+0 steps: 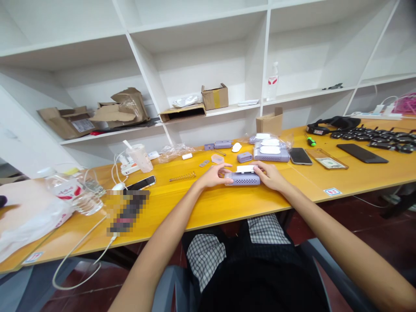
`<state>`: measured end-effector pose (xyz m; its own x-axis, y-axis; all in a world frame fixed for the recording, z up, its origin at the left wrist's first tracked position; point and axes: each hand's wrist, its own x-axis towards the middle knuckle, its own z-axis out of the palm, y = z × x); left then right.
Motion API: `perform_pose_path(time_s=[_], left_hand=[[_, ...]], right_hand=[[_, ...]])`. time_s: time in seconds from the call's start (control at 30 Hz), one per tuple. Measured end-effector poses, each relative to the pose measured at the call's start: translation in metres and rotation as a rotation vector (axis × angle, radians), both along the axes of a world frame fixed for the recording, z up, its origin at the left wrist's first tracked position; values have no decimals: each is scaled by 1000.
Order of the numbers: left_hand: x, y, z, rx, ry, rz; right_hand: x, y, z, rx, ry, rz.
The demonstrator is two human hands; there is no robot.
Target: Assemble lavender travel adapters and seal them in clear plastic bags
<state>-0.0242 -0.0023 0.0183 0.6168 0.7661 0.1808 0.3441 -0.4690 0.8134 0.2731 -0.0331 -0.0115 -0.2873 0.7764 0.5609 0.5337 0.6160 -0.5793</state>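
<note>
Head view: both bare hands close in a narrow grip on a lilac plastic casing (242, 179) with a perforated side, the left hand (212, 176) at its left end and the right hand (268, 175) at its right end, their fingers against it. The casing sits on the yellow table (208, 208) between the hands, and a white insert (245, 169) lies along its top. Just beyond the grip, more lilac casings with white tops (271, 154) are grouped in clear plastic, so several units appear further along. Other parts remain separate: a small lilac block (244, 157) lies just beyond the grip, a translucent pink piece (217, 159) sits beyond the left hand, and a loose metal spring (182, 176) lies well left of it. Whether the white insert is fully seated cannot be told.
</note>
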Motion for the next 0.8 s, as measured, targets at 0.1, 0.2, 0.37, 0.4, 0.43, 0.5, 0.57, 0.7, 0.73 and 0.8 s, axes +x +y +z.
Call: perform_pose_path(time_s=[0.1, 0.2, 0.37, 0.4, 0.43, 0.5, 0.57, 0.7, 0.73, 0.8], left_hand=[[-1, 0, 0, 3, 7, -7], [-1, 1, 0, 23, 21, -14], [-2, 1, 1, 50, 58, 6], [-2, 1, 2, 56, 80, 11], [-2, 1, 4, 60, 103, 13], [-1, -1, 6, 64, 139, 9], [-1, -2, 9, 66, 145, 1], [0, -3, 10, 81, 142, 0], [0, -3, 10, 85, 144, -2], [-1, -2, 9, 96, 150, -10]], right_hand=[[0, 0, 0, -2, 7, -1], [-1, -1, 1, -2, 7, 2], [-1, -1, 1, 1, 7, 6], [-1, -1, 1, 3, 10, 9], [-1, -1, 1, 9, 15, 12], [-1, -1, 0, 25, 24, 16], [-1, 0, -1, 41, 27, 18], [-1, 1, -2, 47, 16, 18], [-1, 2, -2, 47, 14, 19], [-1, 2, -3, 49, 17, 23]])
